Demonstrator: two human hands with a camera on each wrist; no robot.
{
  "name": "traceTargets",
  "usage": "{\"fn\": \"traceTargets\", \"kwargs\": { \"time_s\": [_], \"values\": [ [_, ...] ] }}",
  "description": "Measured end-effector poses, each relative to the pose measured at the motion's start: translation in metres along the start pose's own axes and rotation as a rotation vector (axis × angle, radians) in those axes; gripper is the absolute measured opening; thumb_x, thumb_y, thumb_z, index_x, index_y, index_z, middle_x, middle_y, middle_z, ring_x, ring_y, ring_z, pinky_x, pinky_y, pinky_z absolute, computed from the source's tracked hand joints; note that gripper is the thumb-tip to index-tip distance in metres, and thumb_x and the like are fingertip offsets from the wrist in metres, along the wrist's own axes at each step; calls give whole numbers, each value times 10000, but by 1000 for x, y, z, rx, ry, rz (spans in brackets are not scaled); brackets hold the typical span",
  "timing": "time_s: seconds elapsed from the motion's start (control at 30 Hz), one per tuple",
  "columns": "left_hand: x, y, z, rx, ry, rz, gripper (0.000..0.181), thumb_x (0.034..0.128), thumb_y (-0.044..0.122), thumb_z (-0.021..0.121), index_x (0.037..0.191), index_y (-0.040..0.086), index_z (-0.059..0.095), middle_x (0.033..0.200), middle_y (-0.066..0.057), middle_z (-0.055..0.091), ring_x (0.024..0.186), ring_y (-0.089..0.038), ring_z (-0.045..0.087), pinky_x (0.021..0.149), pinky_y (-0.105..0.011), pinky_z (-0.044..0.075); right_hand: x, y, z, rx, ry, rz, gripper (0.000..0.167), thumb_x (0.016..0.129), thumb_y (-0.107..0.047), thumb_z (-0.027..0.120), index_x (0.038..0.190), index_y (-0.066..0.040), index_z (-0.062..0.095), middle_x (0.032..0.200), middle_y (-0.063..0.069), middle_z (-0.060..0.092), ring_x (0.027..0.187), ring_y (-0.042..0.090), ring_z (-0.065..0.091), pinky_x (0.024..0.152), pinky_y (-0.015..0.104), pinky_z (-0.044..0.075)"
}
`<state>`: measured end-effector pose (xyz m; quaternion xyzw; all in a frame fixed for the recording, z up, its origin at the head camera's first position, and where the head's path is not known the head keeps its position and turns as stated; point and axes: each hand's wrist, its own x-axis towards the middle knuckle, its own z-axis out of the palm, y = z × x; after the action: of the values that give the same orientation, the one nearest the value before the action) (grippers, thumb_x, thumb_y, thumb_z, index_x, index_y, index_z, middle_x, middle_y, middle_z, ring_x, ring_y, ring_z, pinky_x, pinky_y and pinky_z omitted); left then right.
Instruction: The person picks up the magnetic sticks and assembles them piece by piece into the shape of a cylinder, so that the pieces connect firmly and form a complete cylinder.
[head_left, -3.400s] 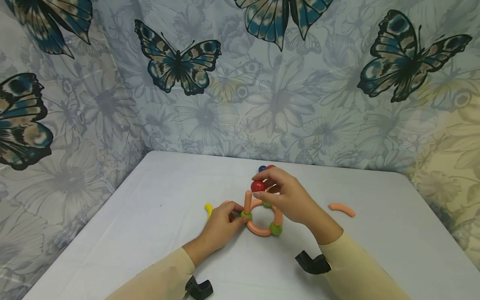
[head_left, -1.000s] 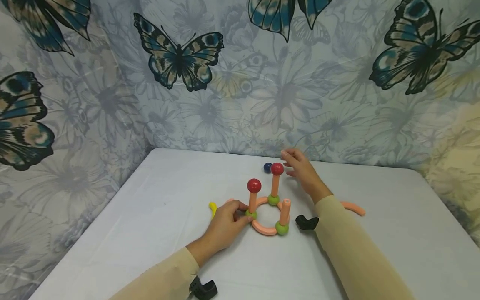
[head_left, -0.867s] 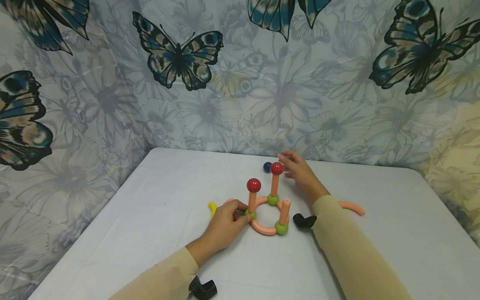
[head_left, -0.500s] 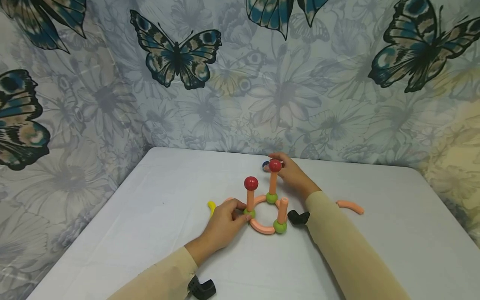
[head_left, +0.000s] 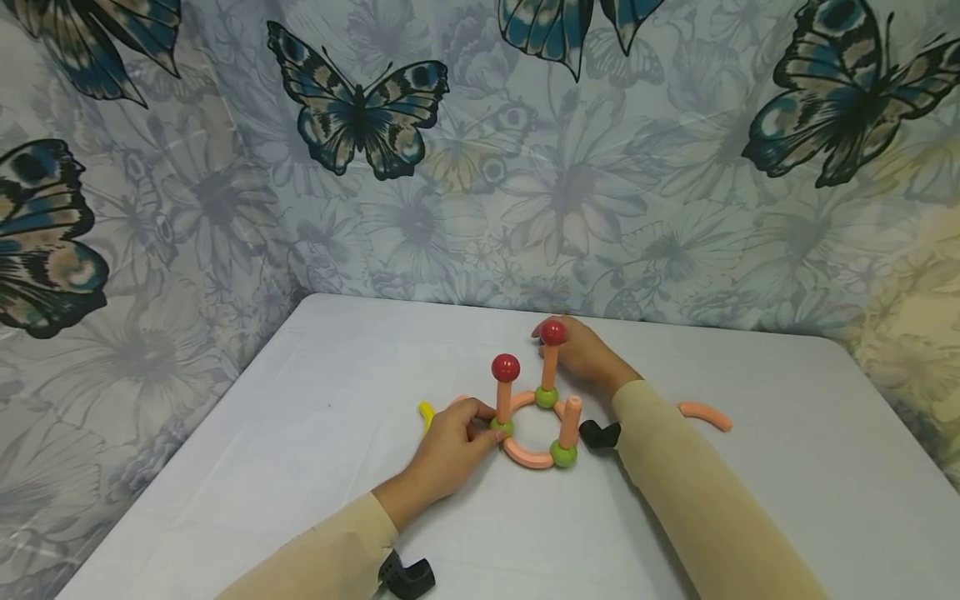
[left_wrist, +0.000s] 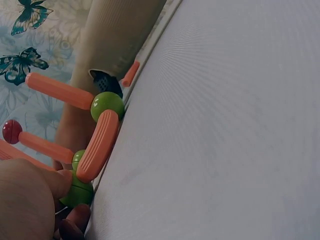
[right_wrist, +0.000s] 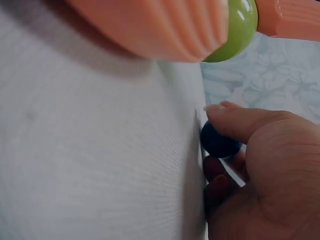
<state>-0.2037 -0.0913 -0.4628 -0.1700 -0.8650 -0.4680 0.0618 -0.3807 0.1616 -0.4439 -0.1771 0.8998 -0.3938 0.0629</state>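
Three green balls joined by curved orange rods form a ring [head_left: 528,461] on the table. Upright orange sticks rise from the balls. Two sticks are topped by a near red ball [head_left: 506,367] and a far red ball [head_left: 553,332]; the front-right stick [head_left: 570,421] has a bare top. My left hand [head_left: 447,450] pinches the left green ball [left_wrist: 77,192] between thumb and fingers. Behind the far red ball, my right hand [head_left: 588,357] has its thumb and fingers around a dark blue ball [right_wrist: 220,141] at table level. In the head view that ball is mostly hidden.
A loose curved orange rod [head_left: 705,415] lies on the white table [head_left: 247,492] to the right. A yellow piece [head_left: 427,414] lies beyond my left hand, with another orange piece [head_left: 460,400] partly hidden there. Butterfly-patterned cloth [head_left: 420,225] hangs behind the table.
Earlier my right hand held a red ball by the left stick; that ball now sits on top. The right hand has since moved to the back and closed around the blue ball. The left hand stays.
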Motion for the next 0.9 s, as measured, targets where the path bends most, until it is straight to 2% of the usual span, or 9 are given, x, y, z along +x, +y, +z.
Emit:
{"fn": "traceTargets", "kwargs": {
  "time_s": [0.1,0.23,0.4,0.5,0.57,0.7,0.9],
  "values": [
    [0,1,0,-4,0,1,159,991,119,831,1111,72,739,1020,12,660,690,-87,553,633,-277,494,-2,-2,-1,-9,17,30,256,1038,-85,715,1292,-55,736,1370,153,653,1404,385,515,1199,613,334],
    [0,1,1,-1,0,-2,159,987,115,832,1110,72,740,1008,17,655,686,-85,548,628,-274,492,-6,-3,-3,-4,27,64,331,1053,-112,689,1379,-55,687,1441,167,623,1397,388,528,1180,601,369],
    [1,1,0,3,5,-1,161,987,111,830,1112,65,739,1003,19,650,691,-85,547,629,-274,490,-17,-7,-10,20,32,101,425,1042,-91,639,1465,-60,610,1474,185,595,1230,366,602,994,523,531],
    [0,1,0,2,3,0,160,991,117,827,1116,65,740,1005,23,648,696,-86,549,632,-275,492,-25,-11,-17,38,30,113,389,1037,-88,651,1424,-70,625,1418,184,612,1113,333,634,880,440,575],
    [0,2,0,3,4,-4,159,992,119,826,1115,67,740,979,38,634,692,-88,546,630,-276,490,-30,-14,-21,49,27,113,356,1043,-100,670,1398,-80,643,1396,178,614,1062,313,650,850,407,579],
    [-1,2,-1,3,6,-9,157,991,122,827,1107,67,737,939,63,611,691,-86,545,631,-278,490,-43,-21,-31,73,20,104,348,1056,-151,723,1395,-108,661,1375,164,624,1064,312,670,889,431,583],
    [-1,2,0,-1,7,0,153,994,126,826,1105,70,737,974,52,631,698,-83,554,636,-279,495,-67,-30,-54,170,22,60,374,1093,-200,694,1456,-125,645,1393,153,633,1179,404,668,1027,598,524]
  ]
}}
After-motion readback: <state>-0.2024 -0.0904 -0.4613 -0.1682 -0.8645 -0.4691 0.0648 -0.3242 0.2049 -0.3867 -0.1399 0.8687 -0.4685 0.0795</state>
